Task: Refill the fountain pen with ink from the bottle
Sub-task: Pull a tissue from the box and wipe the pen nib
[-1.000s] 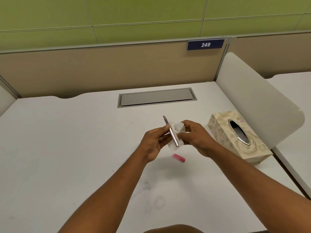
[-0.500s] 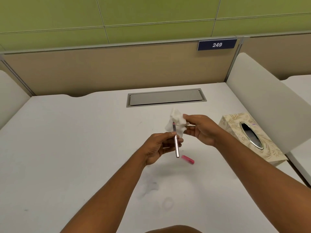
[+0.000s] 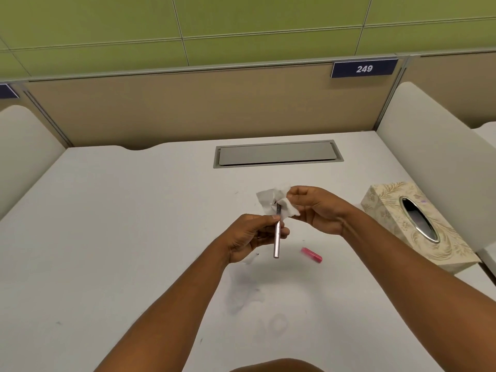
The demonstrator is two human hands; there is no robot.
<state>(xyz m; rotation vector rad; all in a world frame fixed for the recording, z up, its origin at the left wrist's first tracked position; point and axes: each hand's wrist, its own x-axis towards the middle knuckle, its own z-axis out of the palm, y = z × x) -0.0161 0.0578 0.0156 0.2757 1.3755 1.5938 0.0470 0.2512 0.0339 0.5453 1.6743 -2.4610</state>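
My left hand (image 3: 251, 236) pinches a slim silver fountain pen (image 3: 277, 241) above the white desk, its nib end pointing away from me. That nib end is buried in a crumpled white tissue (image 3: 273, 204), which my right hand (image 3: 316, 208) pinches around it. A small pink pen cap (image 3: 311, 255) lies on the desk just below and right of the pen. No ink bottle is in view.
A patterned tissue box (image 3: 397, 210) sits at the desk's right side beside a white divider (image 3: 429, 157). A grey cable hatch (image 3: 277, 154) is set into the desk at the back. Faint ink smudges (image 3: 241, 294) mark the desk near me.
The tissue has moved from the pen's barrel up to its nib end. The pen has turned more upright in my left hand. The camera has turned left.
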